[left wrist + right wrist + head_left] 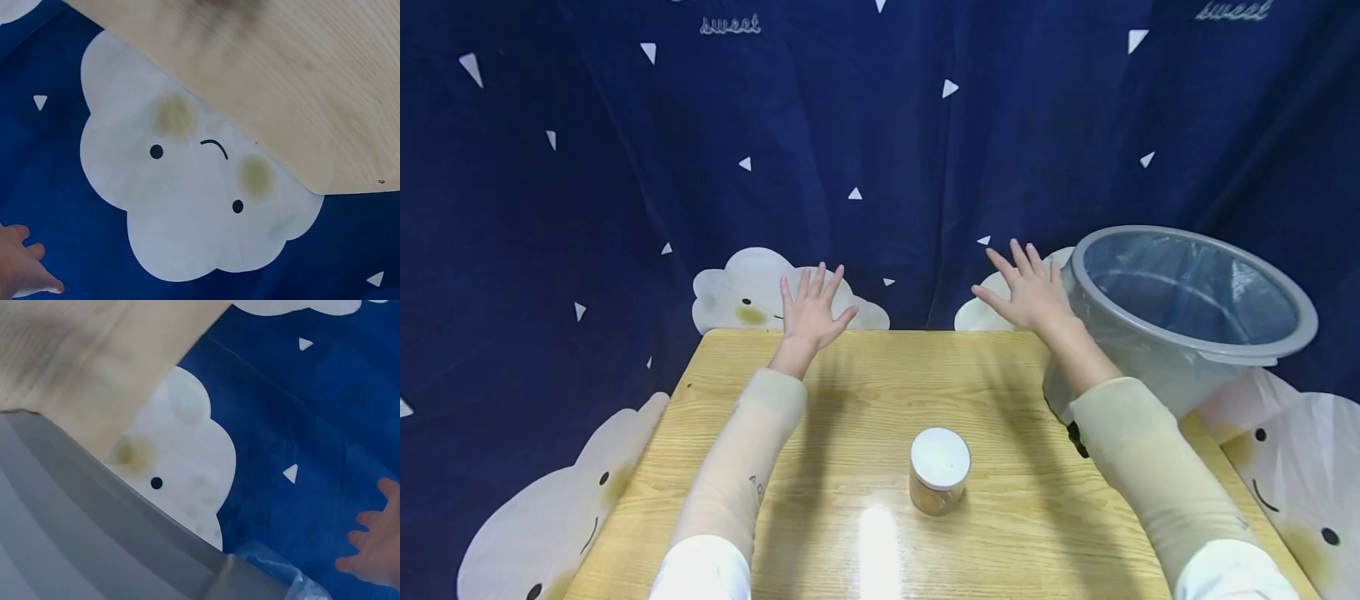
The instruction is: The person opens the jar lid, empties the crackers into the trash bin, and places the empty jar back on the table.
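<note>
Both hands are held out over the far side of the wooden table, fingers spread and nothing in them. In the head view my left hand (810, 312) reaches past the table's far edge, and the left wrist view catches only part of that hand (24, 265) in its lower corner. My right hand (1032, 293) is beside the grey bin (1120, 333), its fingers pointing at the curtain. Part of this hand (378, 540) also shows in the right wrist view. Between the forearms, nearer to me, a small clear jar with a white lid (940, 460) stands upright on the table.
The grey bin, lined with a clear plastic bag (1195, 275), stands at the table's right rear side. A small black object (1077, 439) lies by its base. Behind the wooden table (880, 375) hangs a dark blue curtain (790, 108) with white clouds and triangles.
</note>
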A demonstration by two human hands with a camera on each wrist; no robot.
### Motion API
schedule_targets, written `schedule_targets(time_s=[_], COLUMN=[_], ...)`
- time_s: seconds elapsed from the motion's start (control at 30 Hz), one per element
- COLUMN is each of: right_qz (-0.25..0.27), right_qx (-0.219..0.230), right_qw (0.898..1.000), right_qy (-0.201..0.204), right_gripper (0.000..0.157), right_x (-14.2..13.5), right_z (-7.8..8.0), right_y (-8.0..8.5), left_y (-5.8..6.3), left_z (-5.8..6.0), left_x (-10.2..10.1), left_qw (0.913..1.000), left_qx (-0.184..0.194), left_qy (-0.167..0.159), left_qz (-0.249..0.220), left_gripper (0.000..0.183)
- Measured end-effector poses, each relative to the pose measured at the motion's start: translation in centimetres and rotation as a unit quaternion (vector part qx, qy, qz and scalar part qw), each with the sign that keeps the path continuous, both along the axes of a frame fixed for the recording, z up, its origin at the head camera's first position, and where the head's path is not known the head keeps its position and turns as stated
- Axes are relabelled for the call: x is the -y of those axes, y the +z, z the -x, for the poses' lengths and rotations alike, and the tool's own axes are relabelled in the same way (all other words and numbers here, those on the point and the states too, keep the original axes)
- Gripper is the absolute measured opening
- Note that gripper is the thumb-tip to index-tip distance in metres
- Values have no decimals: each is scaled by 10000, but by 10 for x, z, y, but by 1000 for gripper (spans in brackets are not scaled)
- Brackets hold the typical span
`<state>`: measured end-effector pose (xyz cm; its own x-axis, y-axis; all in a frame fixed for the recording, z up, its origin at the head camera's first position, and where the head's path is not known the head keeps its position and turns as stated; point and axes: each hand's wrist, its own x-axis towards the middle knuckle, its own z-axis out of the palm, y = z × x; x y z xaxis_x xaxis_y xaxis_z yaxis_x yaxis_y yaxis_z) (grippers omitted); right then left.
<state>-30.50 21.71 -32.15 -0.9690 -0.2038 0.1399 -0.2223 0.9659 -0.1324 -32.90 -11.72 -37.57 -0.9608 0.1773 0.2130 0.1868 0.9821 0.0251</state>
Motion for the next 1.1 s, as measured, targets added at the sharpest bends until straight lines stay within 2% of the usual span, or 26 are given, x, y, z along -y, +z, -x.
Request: schedule_targets(time_s=[0.37, 0.6, 1.1], right_qz=[306, 379, 357], right_qx=[-469, -562, -687], right_qw=[9984, 9977, 9967], right_qy=[50, -72, -229], right_gripper=[69, 66, 64], right_x=[-18, -32, -63], right_z=[-14, -22, -38], right_y=[24, 31, 44], left_y=[9, 16, 25], left_z=[4, 3, 4], left_x=[-23, -36, -72], left_qw=[9995, 9997, 9989], left_qx=[-13, -75, -152], left_qy=[-179, -231, -436], left_qz=[-259, -18, -124], left_gripper=[72, 73, 72])
